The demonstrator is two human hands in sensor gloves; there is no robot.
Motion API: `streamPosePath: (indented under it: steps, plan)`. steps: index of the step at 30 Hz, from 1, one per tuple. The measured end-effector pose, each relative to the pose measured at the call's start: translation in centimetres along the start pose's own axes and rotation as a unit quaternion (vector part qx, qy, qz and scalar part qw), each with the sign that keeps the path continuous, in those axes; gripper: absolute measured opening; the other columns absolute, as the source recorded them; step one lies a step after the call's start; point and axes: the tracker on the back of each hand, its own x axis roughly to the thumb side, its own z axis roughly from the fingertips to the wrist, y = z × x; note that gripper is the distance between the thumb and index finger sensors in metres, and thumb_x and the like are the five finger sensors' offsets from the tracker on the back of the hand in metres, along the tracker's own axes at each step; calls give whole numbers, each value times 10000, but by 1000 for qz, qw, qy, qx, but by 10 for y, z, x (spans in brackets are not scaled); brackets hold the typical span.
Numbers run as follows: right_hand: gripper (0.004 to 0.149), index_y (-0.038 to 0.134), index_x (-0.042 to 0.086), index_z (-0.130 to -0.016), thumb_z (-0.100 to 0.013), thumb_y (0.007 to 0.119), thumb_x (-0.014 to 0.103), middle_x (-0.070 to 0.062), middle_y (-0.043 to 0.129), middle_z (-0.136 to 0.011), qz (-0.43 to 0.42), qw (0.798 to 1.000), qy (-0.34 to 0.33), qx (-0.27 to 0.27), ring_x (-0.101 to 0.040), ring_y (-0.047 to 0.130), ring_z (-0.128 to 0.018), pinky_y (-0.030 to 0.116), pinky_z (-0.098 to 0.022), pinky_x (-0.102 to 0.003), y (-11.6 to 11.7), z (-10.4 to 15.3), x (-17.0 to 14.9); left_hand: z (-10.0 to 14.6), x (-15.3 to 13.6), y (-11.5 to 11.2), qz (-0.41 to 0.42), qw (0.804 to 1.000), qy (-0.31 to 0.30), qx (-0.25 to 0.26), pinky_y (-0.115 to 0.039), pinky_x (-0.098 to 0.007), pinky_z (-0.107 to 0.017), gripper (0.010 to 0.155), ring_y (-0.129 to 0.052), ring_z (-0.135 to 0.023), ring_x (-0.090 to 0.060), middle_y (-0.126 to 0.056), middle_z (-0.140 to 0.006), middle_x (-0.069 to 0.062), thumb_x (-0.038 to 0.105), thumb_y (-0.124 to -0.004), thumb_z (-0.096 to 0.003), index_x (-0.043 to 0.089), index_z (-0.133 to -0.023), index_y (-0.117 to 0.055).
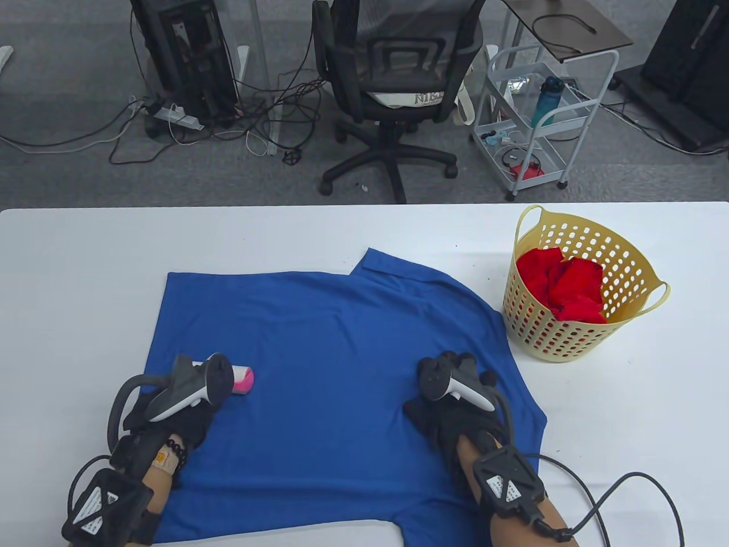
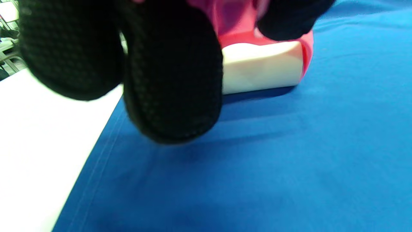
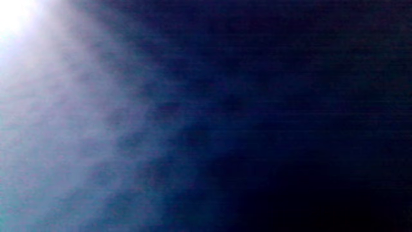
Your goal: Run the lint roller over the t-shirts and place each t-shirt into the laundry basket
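Almost nothing can be made out in the right wrist view, since it is pressed too close to a surface for anything to be resolved. The picture is filled by a blurred dark blue surface, on which faint horizontal streaks are seen but no weave, seam or edge. Whether it is cloth cannot be told from this view alone. Toward the lower right the blue is deepened almost to black. At the upper left corner a bright white glare is seen, from which a pale greyish haze is spread down the left side. No fingers are shown.
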Motion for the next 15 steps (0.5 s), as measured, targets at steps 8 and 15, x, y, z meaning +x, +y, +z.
streamPosePath:
  steps: [8, 15]
  plan:
    - [840, -260, 307, -864, -393, 330, 674, -123, -395, -850, 2, 1000, 0, -1, -450, -380, -784, -131, -533, -743, 0, 0, 0, 5, -24, -12, 44, 995, -5, 90, -938, -423, -306, 681, -1101, -334, -90, -1016, -646, -61, 468, -645, -497, 140, -1080, -520]
    - [839, -258, 306, -865, -392, 331, 672, -126, -393, -852, 2, 1000, 0, -1, -453, -378, -785, -128, -535, -744, 0, 0, 0, -5, -84, -20, 69, 969, 135, 195, -929, -434, -324, 683, -1092, -349, -97, -997, -664, -64, 453, -611, -505, 118, -1084, -474]
